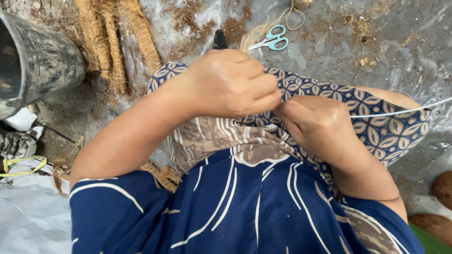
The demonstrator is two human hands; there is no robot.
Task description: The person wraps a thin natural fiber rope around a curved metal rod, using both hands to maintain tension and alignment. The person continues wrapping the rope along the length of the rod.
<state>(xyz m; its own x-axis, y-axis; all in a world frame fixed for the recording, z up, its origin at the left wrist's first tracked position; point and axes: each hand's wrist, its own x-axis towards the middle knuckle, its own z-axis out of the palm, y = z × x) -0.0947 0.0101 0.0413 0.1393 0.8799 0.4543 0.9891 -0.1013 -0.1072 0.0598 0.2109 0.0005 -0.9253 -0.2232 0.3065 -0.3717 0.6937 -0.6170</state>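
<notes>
My left hand [230, 84] is a closed fist over my lap, its fingertips pressed against those of my right hand [320, 124]. My right hand pinches the end of a thin white wire [400, 111] that runs off to the right edge. Both hands meet above the blue and brown patterned cloth [391, 134] draped over my knees. Whatever lies inside my left fist is hidden by the curled fingers.
Teal-handled scissors [274, 40] lie on the grey sheet ahead, beside a black tool handle [219, 39] and loose twine [294, 11]. Coir-wrapped poles [117, 42] sit at the upper left next to a black bucket [37, 61]. Brown coconut husks [442, 188] rest at the lower right.
</notes>
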